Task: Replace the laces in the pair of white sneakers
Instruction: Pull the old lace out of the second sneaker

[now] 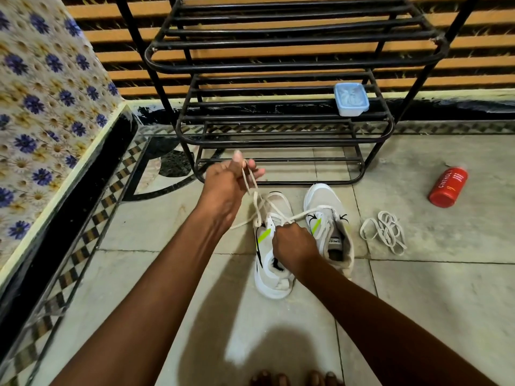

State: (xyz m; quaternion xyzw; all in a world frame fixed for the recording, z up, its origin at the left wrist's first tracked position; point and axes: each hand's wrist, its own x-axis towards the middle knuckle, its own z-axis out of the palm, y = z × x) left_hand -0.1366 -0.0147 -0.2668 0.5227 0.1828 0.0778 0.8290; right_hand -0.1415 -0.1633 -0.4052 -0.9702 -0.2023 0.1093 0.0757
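Two white mesh sneakers with lime-green side stripes are sitting side by side on the grey tiled floor, toes pointing toward the rack: left sneaker nearer the camera, right sneaker just beside it. One off-white flat lace is running up out of the left sneaker's eyelets. Left hand is raised above the shoes, fingers curled, pinching a doubled length of that lace, thumb sticking up. Right hand is sitting on the left sneaker's eyelet area, fingers curled in tight at the lace; can't tell exactly what the fingertips are gripping. One strand of the lace is stretching across onto the right sneaker's tongue, another is trailing left onto the floor.

One loose bundle of off-white laces is lying on the floor right of the shoes, apart from them. One red plastic bottle is lying on its side further right. One black metal tube shoe rack is standing behind the shoes, four slatted tiers counted. One pale blue lidded plastic box is sitting on a middle tier, right end. Toes are showing at the bottom edge.
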